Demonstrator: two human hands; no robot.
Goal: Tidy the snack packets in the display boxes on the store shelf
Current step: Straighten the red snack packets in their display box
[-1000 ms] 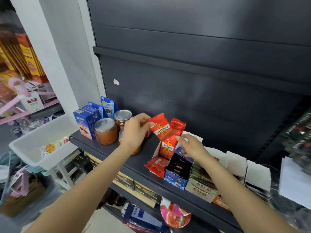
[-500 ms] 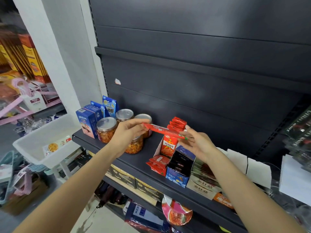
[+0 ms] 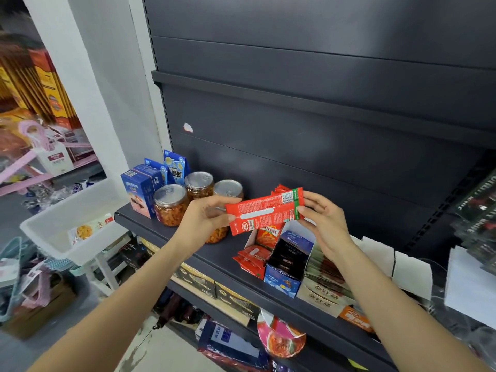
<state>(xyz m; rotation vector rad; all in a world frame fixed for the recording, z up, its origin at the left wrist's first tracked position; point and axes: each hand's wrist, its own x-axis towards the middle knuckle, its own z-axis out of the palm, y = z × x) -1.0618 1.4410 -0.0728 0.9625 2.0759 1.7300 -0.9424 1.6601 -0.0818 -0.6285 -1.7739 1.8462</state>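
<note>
I see both hands raised in front of the dark shelf point(image 3: 204, 253), holding one stack of red snack packets point(image 3: 264, 210) crosswise above the display boxes. My left hand point(image 3: 204, 221) pinches the stack's left end, thumb on top and fingers curled beneath; my right hand point(image 3: 323, 221) grips the right end by the green strip, thumb across the face, fingers wrapped behind. The stack shows its printed back with a barcode and tilts slightly up to the right. Directly below stands the open white display box point(image 3: 253, 238) with more red packets upright in it, and a few red packets point(image 3: 251, 260) lie at its front. A blue box point(image 3: 283, 280) of dark packets sits just beside it. Lidded jars point(image 3: 171, 204) stand left.
</note>
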